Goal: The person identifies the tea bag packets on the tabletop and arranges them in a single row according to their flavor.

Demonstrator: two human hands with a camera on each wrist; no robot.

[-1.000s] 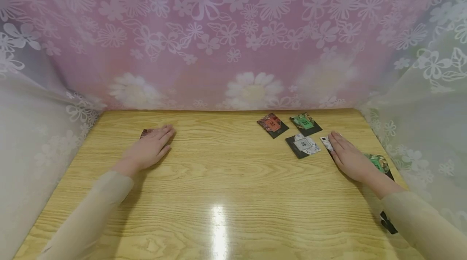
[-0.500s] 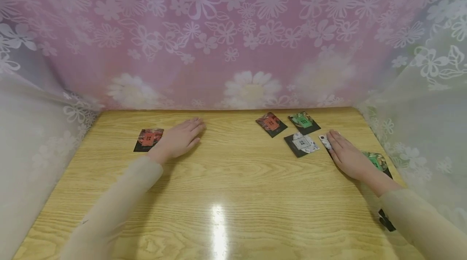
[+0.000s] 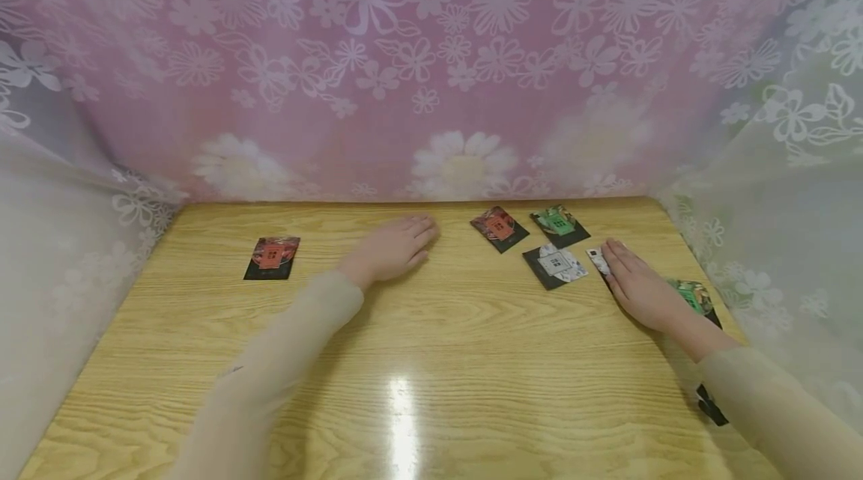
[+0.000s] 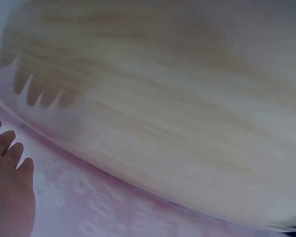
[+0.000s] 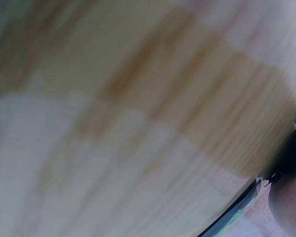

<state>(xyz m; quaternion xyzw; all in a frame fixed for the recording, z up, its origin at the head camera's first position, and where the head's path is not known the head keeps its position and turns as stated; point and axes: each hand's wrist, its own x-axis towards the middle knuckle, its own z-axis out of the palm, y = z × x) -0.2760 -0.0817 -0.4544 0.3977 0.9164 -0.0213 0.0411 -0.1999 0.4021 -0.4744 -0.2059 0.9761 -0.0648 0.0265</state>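
Observation:
My left hand [image 3: 391, 246], fingers extended and nothing in them, is over the back middle of the table. Its fingers also show at the lower left of the left wrist view [image 4: 12, 168]. Left of it lies a flat red-and-black packet [image 3: 272, 258]; another red-and-black packet [image 3: 500, 229] is to its right. My right hand [image 3: 637, 289] lies flat on a white-patterned packet [image 3: 596, 261], mostly hidden beneath the fingers. Beside it are a white-and-black packet [image 3: 555, 266] and a green-and-black packet [image 3: 559, 226]. A second green packet [image 3: 694, 299] is partly covered by the right wrist.
The wooden table [image 3: 472, 360] ends at a pink floral curtain [image 3: 431, 76] behind. Pale floral cloth [image 3: 795, 240] hangs at both sides. A small black item [image 3: 711, 405] sticks out beside the right sleeve, its kind unclear.
My left hand has slid away from the left red-and-black packet, moving right across the back of the table, and that packet is now uncovered. The right hand has stayed in place.

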